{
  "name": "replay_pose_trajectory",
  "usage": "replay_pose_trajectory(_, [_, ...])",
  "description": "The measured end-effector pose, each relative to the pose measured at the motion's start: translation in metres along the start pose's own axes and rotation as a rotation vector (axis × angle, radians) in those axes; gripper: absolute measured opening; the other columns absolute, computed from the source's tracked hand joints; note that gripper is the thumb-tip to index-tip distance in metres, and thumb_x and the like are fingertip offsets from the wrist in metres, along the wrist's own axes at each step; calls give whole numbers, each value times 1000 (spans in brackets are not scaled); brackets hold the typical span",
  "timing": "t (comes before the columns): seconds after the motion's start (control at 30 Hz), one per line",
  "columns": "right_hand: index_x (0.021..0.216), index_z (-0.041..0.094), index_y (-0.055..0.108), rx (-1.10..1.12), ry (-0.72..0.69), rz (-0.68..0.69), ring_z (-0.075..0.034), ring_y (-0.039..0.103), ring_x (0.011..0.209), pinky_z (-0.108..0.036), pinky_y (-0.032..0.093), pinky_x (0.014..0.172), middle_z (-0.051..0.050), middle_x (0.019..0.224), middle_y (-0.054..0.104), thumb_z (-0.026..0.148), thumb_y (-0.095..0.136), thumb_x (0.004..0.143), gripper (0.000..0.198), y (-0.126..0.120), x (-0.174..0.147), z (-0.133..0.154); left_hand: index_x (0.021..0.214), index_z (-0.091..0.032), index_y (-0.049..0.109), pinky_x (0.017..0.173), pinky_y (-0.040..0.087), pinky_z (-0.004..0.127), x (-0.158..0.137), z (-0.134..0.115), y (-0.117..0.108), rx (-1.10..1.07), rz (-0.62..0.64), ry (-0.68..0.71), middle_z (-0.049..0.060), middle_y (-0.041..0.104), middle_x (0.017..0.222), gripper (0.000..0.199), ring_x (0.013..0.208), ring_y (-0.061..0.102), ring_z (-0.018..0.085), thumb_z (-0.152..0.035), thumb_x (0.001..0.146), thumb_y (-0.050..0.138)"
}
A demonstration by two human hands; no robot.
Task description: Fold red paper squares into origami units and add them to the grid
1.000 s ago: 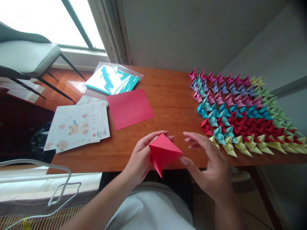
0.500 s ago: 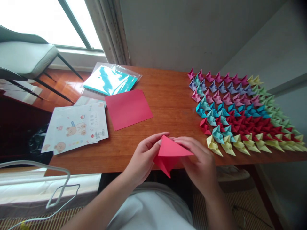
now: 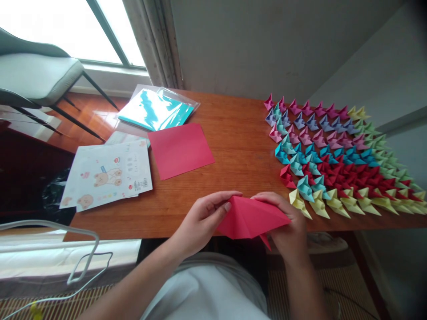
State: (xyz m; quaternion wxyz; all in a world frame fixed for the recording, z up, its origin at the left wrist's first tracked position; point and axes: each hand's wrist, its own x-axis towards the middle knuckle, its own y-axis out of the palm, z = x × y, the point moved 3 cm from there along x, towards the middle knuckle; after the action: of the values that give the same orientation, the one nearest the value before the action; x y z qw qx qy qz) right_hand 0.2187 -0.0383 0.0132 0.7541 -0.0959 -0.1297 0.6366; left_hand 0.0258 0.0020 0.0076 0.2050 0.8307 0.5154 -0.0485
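Red paper (image 3: 245, 222), creased into smooth pointed flaps (image 3: 265, 241), bridges the fingers (image 3: 220, 214).

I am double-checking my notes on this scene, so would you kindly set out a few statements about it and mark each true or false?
1. The left hand and right hand both hold the folded red paper. True.
2. The front origami row is blue. False: the front origami row is yellow.
3. In the picture, the flat red sheet lies right of the bear-print sheets. True.
4. The chair stands at the picture's right. False: the chair is at the left.
5. The blue paper is in clear wrapping. True.
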Motion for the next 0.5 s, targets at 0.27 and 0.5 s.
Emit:
replay_pose_trajectory(0.27, [97,26,75,-25,-41,-109,-22,68,93,-34,56,81,-3,100,74,18,70,82,18,-10,-3,2,114,-19,69,87,51,26,-3,2,1,94,-9,60,10,74,114,24,104,67,22,-32,95,63])
replay_pose_trajectory(0.5, [103,28,74,-263,-311,-19,-19,70,94,-31,55,84,-1,101,75,13,70,87,23,-24,3,19,105,-17,68,77,50,22,0,-3,-3,182,31,32,7,72,98,22,89,65,17,-35,94,64])
